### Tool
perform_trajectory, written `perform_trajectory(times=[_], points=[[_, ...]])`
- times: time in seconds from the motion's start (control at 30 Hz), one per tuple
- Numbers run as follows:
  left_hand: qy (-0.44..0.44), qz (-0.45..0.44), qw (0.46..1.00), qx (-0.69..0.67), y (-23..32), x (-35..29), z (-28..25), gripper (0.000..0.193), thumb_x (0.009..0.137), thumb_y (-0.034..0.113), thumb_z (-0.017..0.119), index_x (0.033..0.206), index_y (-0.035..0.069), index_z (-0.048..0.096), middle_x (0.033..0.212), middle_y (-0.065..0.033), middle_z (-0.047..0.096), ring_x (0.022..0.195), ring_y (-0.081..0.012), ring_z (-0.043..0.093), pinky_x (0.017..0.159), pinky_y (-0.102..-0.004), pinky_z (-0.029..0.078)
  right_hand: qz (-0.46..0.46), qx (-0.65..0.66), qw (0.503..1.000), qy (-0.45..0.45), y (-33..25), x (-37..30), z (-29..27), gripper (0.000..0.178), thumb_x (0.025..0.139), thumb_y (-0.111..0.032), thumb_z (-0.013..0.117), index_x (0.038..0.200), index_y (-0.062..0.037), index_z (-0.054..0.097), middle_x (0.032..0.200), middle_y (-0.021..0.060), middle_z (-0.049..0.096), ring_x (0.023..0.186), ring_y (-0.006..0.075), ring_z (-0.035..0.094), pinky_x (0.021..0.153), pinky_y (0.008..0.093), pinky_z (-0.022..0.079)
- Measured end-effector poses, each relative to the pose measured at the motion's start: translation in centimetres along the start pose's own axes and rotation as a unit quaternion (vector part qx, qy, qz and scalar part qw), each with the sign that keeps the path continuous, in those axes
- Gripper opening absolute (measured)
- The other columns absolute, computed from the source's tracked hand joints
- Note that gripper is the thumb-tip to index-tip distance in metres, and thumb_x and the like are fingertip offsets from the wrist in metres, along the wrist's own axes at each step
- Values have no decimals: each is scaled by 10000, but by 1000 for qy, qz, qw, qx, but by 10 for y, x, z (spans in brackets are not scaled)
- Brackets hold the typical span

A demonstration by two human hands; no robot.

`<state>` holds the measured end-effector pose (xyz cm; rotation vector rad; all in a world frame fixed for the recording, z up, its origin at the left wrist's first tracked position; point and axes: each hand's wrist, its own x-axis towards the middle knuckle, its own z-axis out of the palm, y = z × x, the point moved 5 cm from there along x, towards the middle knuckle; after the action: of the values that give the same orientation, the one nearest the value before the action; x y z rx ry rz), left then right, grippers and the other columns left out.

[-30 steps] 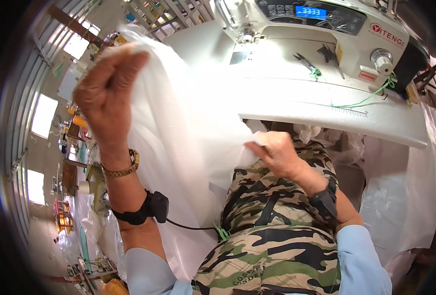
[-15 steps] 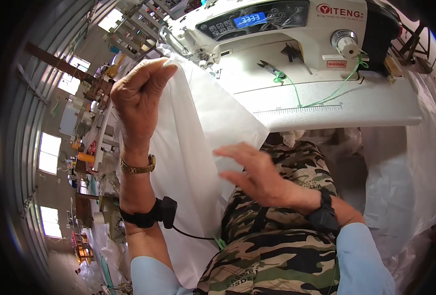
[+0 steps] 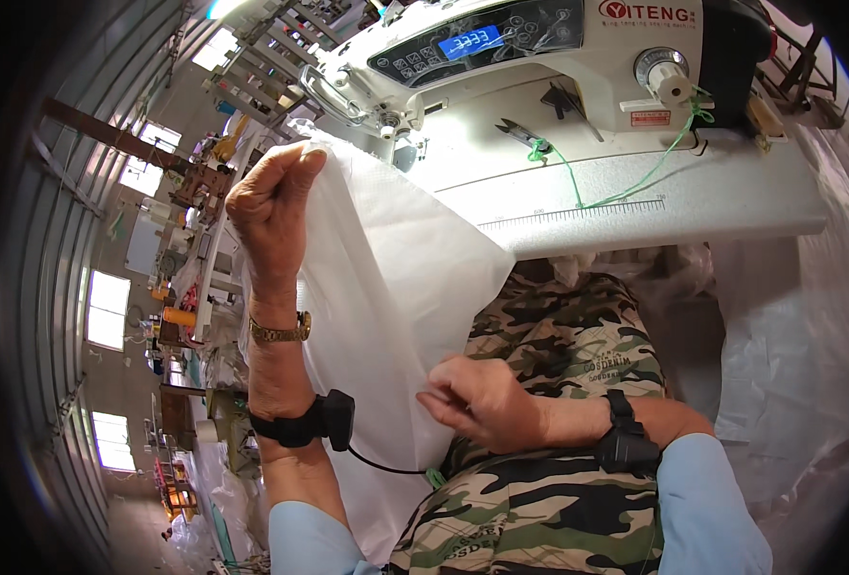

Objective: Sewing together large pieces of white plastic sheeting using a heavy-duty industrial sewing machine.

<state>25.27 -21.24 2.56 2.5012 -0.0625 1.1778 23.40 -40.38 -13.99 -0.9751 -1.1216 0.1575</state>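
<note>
A thin white fabric sheet [image 3: 405, 254] hangs from the sewing machine table's left end down over my lap. My left hand [image 3: 269, 206], raised, pinches its upper edge between thumb and fingers, near the needle area of the white sewing machine [image 3: 501, 57]. Lower down, my right hand [image 3: 482, 402] has its fingers curled closed at a fold of the same sheet, above my camouflage-patterned apron [image 3: 578, 335]. What lies between the right fingertips is partly hidden. Both arms wear black straps.
Thread snips [image 3: 522, 134] with green thread lie on the machine bed, beside a dark small tool [image 3: 563, 99]. The table's front edge [image 3: 654, 230] carries a printed ruler. Translucent plastic sheeting [image 3: 779, 335] hangs at the right. Cluttered workshop shelving stands to the left.
My right hand has moved slightly down, its spread fingers now curled closed at the sheet. The left hand keeps its pinch and sits slightly lower in view.
</note>
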Motion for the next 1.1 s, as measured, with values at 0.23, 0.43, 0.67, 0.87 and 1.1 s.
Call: perform_trajectory(times=[0.23, 0.43, 0.67, 0.87, 1.1], points=[[13, -36, 999, -39, -7, -8, 6, 130, 885, 108, 719, 903, -19, 696, 745, 67, 596, 707, -17, 471, 637, -175, 397, -1, 43, 997, -60, -14, 7, 16, 210, 857, -51, 665, 1018, -38, 530, 865, 145, 577, 669, 331, 606, 577, 394, 485], [27, -69, 996, -52, -9, -14, 9, 151, 887, 132, 722, 892, -17, 700, 750, 71, 590, 717, -19, 471, 652, -178, 398, 59, 127, 985, -97, -5, 14, 26, 141, 957, -106, 592, 1054, -17, 541, 790, 105, 573, 639, 190, 576, 592, 303, 469], [39, -75, 991, -107, -17, -21, 11, 145, 877, 143, 734, 903, 1, 719, 771, 67, 616, 729, -18, 492, 664, -178, 408, 289, 306, 905, -53, 5, 13, 33, 239, 1000, -177, 534, 1111, 30, 491, 709, 46, 602, 624, 81, 539, 578, 238, 464], [57, -108, 983, -139, -26, -27, 11, 153, 868, 151, 744, 908, 4, 724, 780, 63, 625, 732, -21, 501, 671, -177, 411, 312, 290, 902, -67, 15, 15, 41, 280, 997, -212, 540, 1128, 24, 466, 584, 28, 565, 519, 86, 529, 516, 244, 444], [55, -104, 985, -129, -25, -32, 7, 176, 866, 172, 748, 919, 6, 727, 788, 52, 638, 730, -32, 511, 678, -189, 418, 354, 395, 847, -38, 16, 8, 48, 244, 1010, -234, 519, 1084, -2, 504, 593, 15, 570, 525, 67, 537, 501, 226, 422]])
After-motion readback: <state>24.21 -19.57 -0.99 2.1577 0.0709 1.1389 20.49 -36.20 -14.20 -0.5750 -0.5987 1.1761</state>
